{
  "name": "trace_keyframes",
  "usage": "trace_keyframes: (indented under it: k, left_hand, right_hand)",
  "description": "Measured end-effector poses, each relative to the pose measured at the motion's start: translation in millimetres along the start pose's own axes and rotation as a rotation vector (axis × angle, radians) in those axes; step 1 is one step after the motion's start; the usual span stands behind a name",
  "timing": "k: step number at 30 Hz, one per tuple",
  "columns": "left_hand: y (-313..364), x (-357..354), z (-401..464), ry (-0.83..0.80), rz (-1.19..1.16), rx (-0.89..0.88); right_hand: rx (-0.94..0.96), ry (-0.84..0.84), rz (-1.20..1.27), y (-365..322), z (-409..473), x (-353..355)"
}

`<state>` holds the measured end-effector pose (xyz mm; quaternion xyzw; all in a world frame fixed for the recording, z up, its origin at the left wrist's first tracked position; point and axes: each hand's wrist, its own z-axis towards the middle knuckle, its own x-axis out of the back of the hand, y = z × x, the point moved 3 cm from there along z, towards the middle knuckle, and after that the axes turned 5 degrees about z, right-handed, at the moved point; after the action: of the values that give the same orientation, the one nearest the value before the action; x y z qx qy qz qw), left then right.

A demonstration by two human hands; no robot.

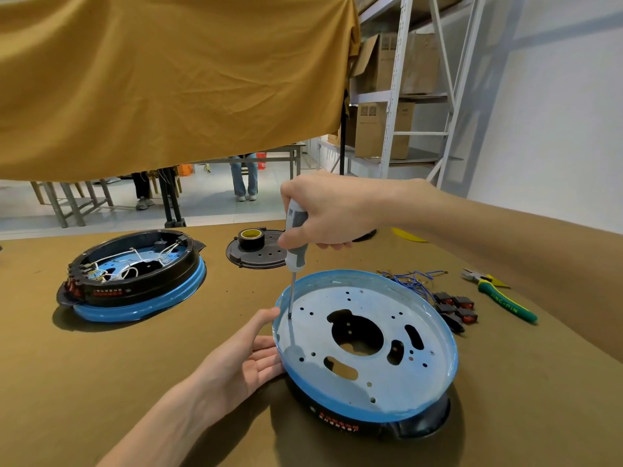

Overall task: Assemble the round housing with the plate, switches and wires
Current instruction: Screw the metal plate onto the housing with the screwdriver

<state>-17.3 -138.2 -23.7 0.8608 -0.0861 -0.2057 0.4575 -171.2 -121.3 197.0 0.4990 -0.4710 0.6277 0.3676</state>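
A round black housing (418, 424) lies in front of me with a blue-filmed metal plate (313, 338) on top, full of holes and cutouts. My right hand (332, 210) grips a grey-handled screwdriver (295, 241) held upright, its tip touching the plate near the left rim. My left hand (246, 358) rests open against the housing's left edge, fingers straight. Several black switches (455, 308) with red rockers and a bundle of blue wires (413, 281) lie right of the housing.
A second housing (135, 281) with white wiring inside sits at the left. A black round cover (259, 256) carrying a tape roll (251, 238) lies behind. Green-handled pliers (499, 296) lie at the right. People's legs, tables and shelving with boxes stand beyond the bench.
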Motion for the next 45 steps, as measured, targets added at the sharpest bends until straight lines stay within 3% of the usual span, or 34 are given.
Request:
trace_keyframes:
  k: [10,36,41,45]
  left_hand:
    - [-1,1,0,-0.013,0.003,-0.006]
    - [0,0,1,-0.014,0.002,-0.026]
    - [-2,-3,-5,-0.020,-0.037,-0.052]
    - [-2,-10,-14,-0.139,-0.074,-0.072]
  right_hand:
    - [0.006,0.048,-0.095,-7,1,0]
    - [-0.015,0.077,-0.041,-11,3,-1]
    - [-0.043,0.108,0.140,7,-16,1]
    - [-0.166,0.307,0.561,47,-54,1]
